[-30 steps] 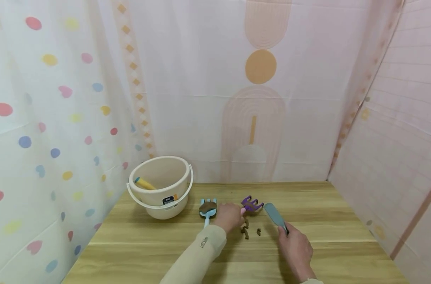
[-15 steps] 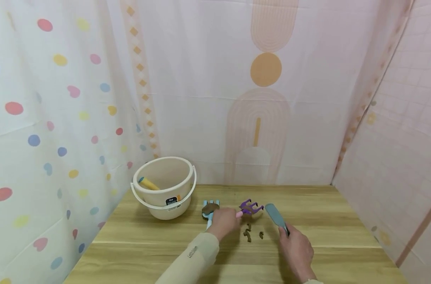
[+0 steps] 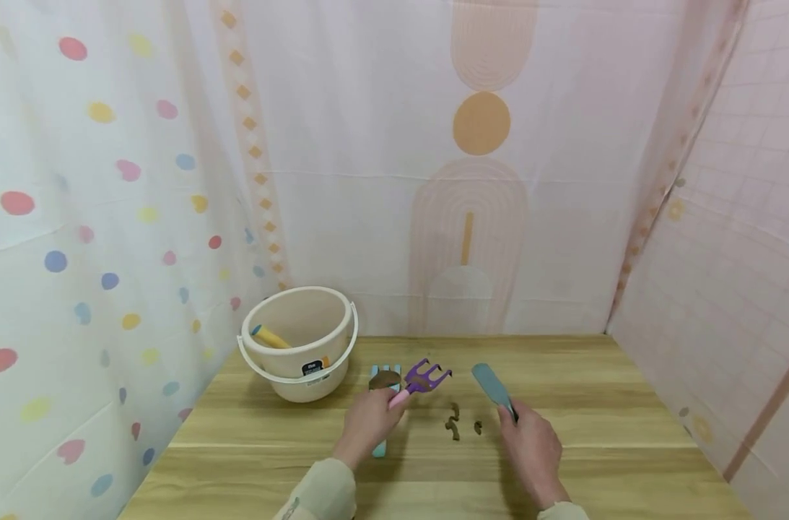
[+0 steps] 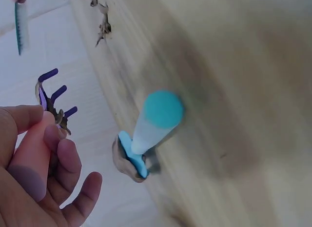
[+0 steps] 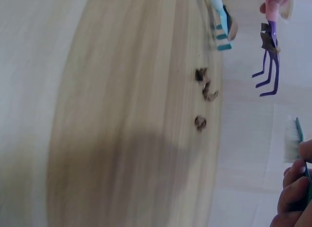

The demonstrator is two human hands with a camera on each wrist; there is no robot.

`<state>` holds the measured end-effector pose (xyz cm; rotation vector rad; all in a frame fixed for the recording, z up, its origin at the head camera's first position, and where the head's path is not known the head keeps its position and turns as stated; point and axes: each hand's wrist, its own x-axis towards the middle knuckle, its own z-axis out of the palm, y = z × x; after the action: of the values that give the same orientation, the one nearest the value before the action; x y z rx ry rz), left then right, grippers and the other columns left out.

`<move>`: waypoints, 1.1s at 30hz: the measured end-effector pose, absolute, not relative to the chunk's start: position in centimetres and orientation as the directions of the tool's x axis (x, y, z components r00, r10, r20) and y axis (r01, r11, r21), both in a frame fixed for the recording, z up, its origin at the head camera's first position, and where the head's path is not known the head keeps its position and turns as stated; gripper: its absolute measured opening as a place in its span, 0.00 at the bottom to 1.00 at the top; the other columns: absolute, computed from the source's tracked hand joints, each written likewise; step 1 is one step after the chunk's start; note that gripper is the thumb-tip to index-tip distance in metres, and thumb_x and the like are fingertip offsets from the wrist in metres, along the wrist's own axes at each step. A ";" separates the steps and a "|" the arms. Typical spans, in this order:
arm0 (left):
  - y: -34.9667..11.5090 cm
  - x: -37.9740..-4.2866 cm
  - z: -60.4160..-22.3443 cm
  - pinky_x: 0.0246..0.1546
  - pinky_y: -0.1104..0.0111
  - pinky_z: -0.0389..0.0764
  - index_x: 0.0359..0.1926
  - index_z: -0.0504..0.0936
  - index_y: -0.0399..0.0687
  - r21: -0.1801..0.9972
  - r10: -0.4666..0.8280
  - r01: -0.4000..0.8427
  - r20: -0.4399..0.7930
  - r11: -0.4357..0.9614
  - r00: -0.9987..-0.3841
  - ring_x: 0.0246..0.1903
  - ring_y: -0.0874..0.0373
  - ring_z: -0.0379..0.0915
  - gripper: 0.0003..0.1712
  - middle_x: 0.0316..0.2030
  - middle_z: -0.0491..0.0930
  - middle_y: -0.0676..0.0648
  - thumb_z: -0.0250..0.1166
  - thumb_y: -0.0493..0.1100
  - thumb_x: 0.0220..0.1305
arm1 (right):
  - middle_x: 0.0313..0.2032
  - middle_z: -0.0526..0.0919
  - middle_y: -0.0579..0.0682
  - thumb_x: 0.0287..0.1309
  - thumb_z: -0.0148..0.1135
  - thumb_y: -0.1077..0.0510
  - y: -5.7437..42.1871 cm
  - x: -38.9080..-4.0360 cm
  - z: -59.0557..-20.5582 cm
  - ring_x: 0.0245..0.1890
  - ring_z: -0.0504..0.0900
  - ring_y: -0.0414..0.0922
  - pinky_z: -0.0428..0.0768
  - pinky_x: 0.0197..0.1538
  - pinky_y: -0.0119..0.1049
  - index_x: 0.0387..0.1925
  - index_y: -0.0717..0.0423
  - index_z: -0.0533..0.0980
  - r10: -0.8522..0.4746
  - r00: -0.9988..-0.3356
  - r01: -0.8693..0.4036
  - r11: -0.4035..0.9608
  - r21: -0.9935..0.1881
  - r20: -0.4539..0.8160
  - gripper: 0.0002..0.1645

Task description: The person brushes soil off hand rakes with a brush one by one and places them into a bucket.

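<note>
My left hand [image 3: 368, 422] grips the pink handle of a small purple hand rake [image 3: 422, 380], held above the table. Brown residue clings to its tines, seen also in the left wrist view. My right hand [image 3: 532, 448] holds a teal brush [image 3: 491, 383]; pale bristles [image 5: 291, 141] show in the right wrist view. Under my left hand lies a light-blue hand rake [image 3: 379, 449] with a brown clump [image 3: 385, 379] on its head; the hand hides part of it. Several curled brown bits [image 3: 455, 429] lie on the table between the two hands.
A cream bucket [image 3: 325, 379] with a white handle stands at the back left. Inside it leans a yellow tool handle [image 3: 272, 337] with a blue end. Printed curtains [image 3: 342, 217] hang behind and at both sides of the wooden table [image 3: 563, 361].
My left hand has drawn the purple rake leftward, away from the brown bits, toward the light-blue rake. My right hand with the brush has shifted slightly left.
</note>
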<state>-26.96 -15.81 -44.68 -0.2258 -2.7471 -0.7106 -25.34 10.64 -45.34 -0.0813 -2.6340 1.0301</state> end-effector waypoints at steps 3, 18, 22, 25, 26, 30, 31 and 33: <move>-15.9 -25.9 -45.1 0.21 0.66 0.67 0.32 0.85 0.51 0.455 0.057 0.215 0.337 0.864 -0.940 0.18 0.62 0.66 0.11 0.18 0.73 0.58 0.65 0.51 0.65 | 0.15 0.67 0.43 0.68 0.59 0.50 10.1 -25.4 -45.1 0.16 0.65 0.43 0.59 0.21 0.38 0.30 0.50 0.78 0.153 -0.950 -0.073 0.739 -0.670 0.273 0.12; -14.4 -24.5 -45.2 0.19 0.64 0.67 0.23 0.80 0.52 0.274 0.083 0.224 0.447 0.935 -0.891 0.15 0.58 0.70 0.14 0.16 0.75 0.54 0.67 0.49 0.64 | 0.19 0.78 0.41 0.67 0.61 0.51 8.5 -25.1 -44.5 0.15 0.67 0.40 0.63 0.19 0.37 0.50 0.55 0.82 0.039 -0.938 -0.200 0.750 -0.631 0.344 0.16; -14.0 -24.5 -45.1 0.18 0.64 0.66 0.19 0.76 0.53 0.260 0.096 0.241 0.468 0.935 -0.878 0.14 0.58 0.68 0.17 0.14 0.72 0.55 0.67 0.49 0.64 | 0.14 0.69 0.41 0.66 0.62 0.51 8.0 -25.0 -44.9 0.13 0.63 0.39 0.60 0.18 0.35 0.41 0.52 0.83 -0.010 -0.934 -0.236 0.769 -0.594 0.358 0.10; -13.8 -24.6 -45.2 0.17 0.65 0.65 0.17 0.74 0.53 0.266 0.092 0.239 0.465 0.934 -0.880 0.14 0.59 0.66 0.19 0.13 0.70 0.56 0.67 0.49 0.64 | 0.16 0.73 0.42 0.66 0.63 0.50 7.7 -24.7 -45.3 0.15 0.66 0.38 0.62 0.18 0.35 0.41 0.51 0.84 -0.034 -0.923 -0.266 0.776 -0.572 0.384 0.11; -13.7 -24.6 -45.2 0.17 0.65 0.65 0.17 0.74 0.53 0.270 0.087 0.232 0.459 0.934 -0.884 0.13 0.59 0.66 0.20 0.13 0.69 0.55 0.67 0.49 0.65 | 0.19 0.77 0.43 0.65 0.63 0.50 7.6 -24.6 -45.4 0.16 0.69 0.38 0.64 0.18 0.36 0.43 0.51 0.84 -0.042 -0.916 -0.281 0.777 -0.564 0.399 0.11; -13.6 -24.7 -44.9 0.17 0.64 0.65 0.18 0.74 0.53 0.311 0.060 0.204 0.417 0.928 -0.907 0.14 0.59 0.65 0.20 0.13 0.68 0.55 0.65 0.50 0.66 | 0.31 0.86 0.48 0.62 0.66 0.51 7.0 -24.4 -45.9 0.22 0.77 0.40 0.70 0.20 0.38 0.48 0.53 0.84 -0.099 -0.879 -0.354 0.791 -0.499 0.467 0.16; -13.6 -24.7 -44.7 0.17 0.64 0.65 0.18 0.75 0.53 0.337 0.050 0.196 0.396 0.921 -0.917 0.14 0.59 0.65 0.20 0.13 0.68 0.56 0.65 0.51 0.67 | 0.32 0.87 0.49 0.62 0.67 0.52 6.8 -24.4 -46.1 0.22 0.78 0.41 0.71 0.20 0.38 0.49 0.54 0.84 -0.115 -0.868 -0.371 0.796 -0.478 0.483 0.16; -13.5 -24.7 -44.3 0.18 0.64 0.66 0.20 0.79 0.53 0.389 0.037 0.183 0.355 0.903 -0.934 0.15 0.60 0.65 0.18 0.13 0.68 0.56 0.64 0.51 0.67 | 0.30 0.86 0.50 0.61 0.67 0.52 6.6 -24.4 -46.4 0.22 0.80 0.43 0.71 0.20 0.38 0.49 0.55 0.84 -0.126 -0.852 -0.383 0.811 -0.441 0.508 0.16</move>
<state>-24.72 -13.47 -44.30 -0.1627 -2.7243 -0.6045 -24.43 6.60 -46.38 0.3793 -2.5321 0.7530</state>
